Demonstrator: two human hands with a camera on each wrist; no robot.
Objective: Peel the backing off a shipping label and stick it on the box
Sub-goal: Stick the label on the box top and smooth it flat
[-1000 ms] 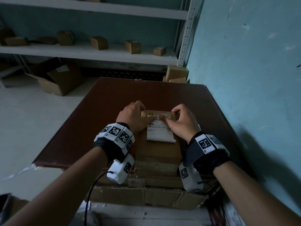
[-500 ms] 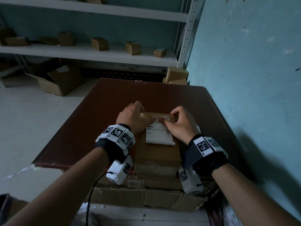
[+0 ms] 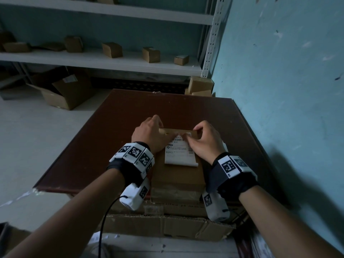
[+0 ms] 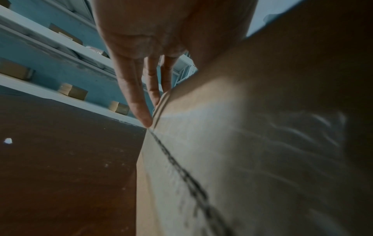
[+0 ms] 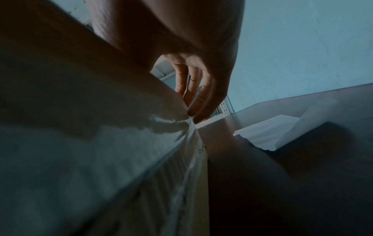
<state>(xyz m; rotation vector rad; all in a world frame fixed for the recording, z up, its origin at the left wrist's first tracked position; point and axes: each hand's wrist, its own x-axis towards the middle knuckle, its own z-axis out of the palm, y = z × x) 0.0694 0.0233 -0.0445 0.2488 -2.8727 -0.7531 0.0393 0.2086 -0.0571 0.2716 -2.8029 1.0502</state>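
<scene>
The white paper shipping label (image 3: 180, 152) lying on top of the brown cardboard box (image 3: 177, 176) is showing the number "8393" in dark print near its left edge. A barcode is sitting along its far end, and the rows of small print beneath are too fine to read. Black-and-white square code markers are showing on the white wrist bands (image 3: 134, 155), carrying no readable words.

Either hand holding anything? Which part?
Both hands, left hand and right hand, grip the far end of the box, thumbs pressing the top edge of the label.
</scene>
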